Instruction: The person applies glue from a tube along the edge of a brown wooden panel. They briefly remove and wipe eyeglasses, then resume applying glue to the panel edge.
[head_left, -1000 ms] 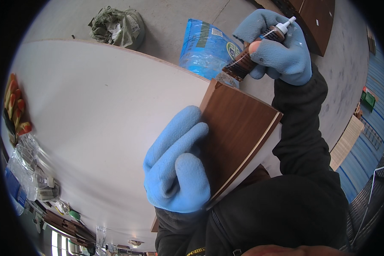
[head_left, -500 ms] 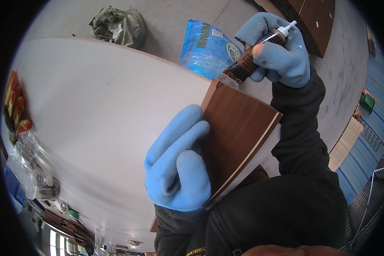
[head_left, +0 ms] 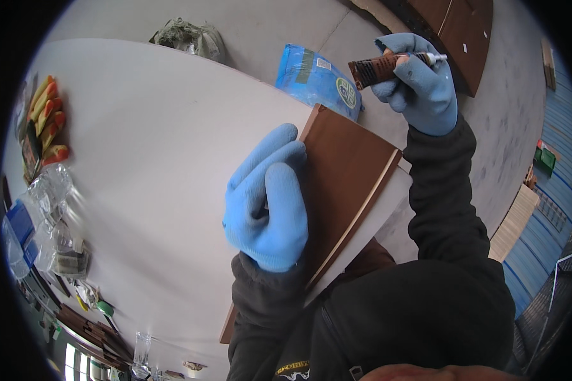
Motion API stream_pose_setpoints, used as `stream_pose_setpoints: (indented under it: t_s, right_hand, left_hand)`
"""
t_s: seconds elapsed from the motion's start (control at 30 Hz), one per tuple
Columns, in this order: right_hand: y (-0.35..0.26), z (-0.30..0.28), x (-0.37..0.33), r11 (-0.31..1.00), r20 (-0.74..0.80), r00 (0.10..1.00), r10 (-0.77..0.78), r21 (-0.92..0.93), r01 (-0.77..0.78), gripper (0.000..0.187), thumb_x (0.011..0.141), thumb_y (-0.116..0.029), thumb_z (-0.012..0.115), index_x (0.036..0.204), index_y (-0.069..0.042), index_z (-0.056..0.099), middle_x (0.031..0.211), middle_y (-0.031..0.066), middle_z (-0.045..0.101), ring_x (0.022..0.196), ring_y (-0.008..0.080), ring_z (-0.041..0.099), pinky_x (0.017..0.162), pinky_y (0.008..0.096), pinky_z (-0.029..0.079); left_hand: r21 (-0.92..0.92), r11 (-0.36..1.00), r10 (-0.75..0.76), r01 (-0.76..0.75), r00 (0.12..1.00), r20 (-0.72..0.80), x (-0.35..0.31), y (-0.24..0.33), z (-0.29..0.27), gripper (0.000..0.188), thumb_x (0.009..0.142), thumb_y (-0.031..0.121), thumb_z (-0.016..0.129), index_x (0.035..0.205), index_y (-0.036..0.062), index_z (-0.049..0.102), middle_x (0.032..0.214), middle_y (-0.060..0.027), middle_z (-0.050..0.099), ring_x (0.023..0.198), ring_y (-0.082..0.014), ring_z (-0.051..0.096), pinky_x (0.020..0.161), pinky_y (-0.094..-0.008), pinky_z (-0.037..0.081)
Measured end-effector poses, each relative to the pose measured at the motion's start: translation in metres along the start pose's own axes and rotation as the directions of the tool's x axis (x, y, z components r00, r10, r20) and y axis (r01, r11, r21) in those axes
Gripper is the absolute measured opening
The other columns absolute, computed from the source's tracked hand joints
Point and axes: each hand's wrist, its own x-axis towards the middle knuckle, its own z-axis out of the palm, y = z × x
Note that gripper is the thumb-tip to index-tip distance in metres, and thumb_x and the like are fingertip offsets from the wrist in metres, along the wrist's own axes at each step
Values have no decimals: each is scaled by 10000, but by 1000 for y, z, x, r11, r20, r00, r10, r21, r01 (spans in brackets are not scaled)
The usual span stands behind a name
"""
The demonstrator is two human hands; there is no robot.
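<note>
A brown wood-grain board (head_left: 344,162) with a pale edge strip lies slantwise over the white table, in front of my body. My left hand (head_left: 267,200), in a blue glove, grips the board's left long edge with bent fingers; part of its hold is hidden. Beyond the board's far end, my right hand (head_left: 422,86), gloved the same way, is raised and closed around a brown squeeze tube (head_left: 376,71). The tube lies nearly level, its white nozzle (head_left: 436,58) pointing right and its flat end left. A bare fingertip shows through the right glove.
The white table (head_left: 152,146) spreads to the left, with yellow-and-red-handled tools (head_left: 47,120) and clear plastic bags (head_left: 54,209) along its far left. Past the far edge are a blue plastic package (head_left: 318,76) and a grey-green sack (head_left: 190,39). Brown panels (head_left: 461,38) stand at the upper right.
My right hand has lifted the tube off the board's far corner and turned it from slanting to nearly level. The board and my left hand have shifted slightly away from me.
</note>
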Motion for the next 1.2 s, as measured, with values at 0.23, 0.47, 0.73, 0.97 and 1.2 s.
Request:
stream_pose_setpoints:
  t_s: [0.23, 0.47, 0.73, 0.97, 1.2]
  right_hand:
    - [-16, 17, -41, 987, -142, 979, -144, -93, 132, 242, 976, -108, 693, 1174, 24, 650, 939, 179, 746, 769, 201, 768, 592, 252, 608]
    - [-26, 40, -77, 996, -380, 924, -45, 53, 70, 252, 946, -97, 735, 1142, 30, 640, 884, 93, 722, 764, 152, 740, 587, 244, 565]
    - [-40, 42, -117, 422, 48, 785, -618, -822, 382, 229, 844, -40, 807, 1029, -30, 672, 963, 112, 737, 734, 216, 682, 682, 330, 536]
    - [-47, 52, -144, -113, 377, 444, -813, -851, 513, 348, 767, -105, 829, 1053, -155, 637, 1124, 34, 703, 922, 185, 652, 862, 351, 510]
    - [-76, 57, -162, -116, 413, 422, -807, -811, 573, 272, 825, -158, 754, 1082, -153, 667, 1163, 58, 700, 928, 166, 636, 901, 357, 509]
  left_hand:
    - [-38, 997, 59, -62, 995, -78, 3, -2, 3, 184, 1021, 49, 580, 1068, -45, 730, 1184, -215, 728, 985, -232, 730, 821, -307, 576]
    - [-194, 981, -25, -2, 990, -139, 2, 4, 5, 202, 1036, 111, 580, 1076, -23, 725, 1163, -148, 751, 900, -173, 732, 707, -264, 557]
    - [-62, 996, 46, -60, 977, -210, -4, 22, 11, 310, 1052, 194, 553, 1129, -34, 749, 1079, -122, 768, 863, -173, 729, 673, -258, 534]
    - [-284, 954, -24, 100, 965, 261, -82, 72, 21, 272, 1069, 96, 512, 1247, -68, 634, 1286, -164, 691, 1037, -196, 704, 809, -290, 582]
    - [-406, 884, -136, 233, 958, 254, -114, 105, 39, 371, 1066, 103, 556, 1391, -79, 554, 1305, -165, 655, 1110, -180, 657, 959, -317, 545]
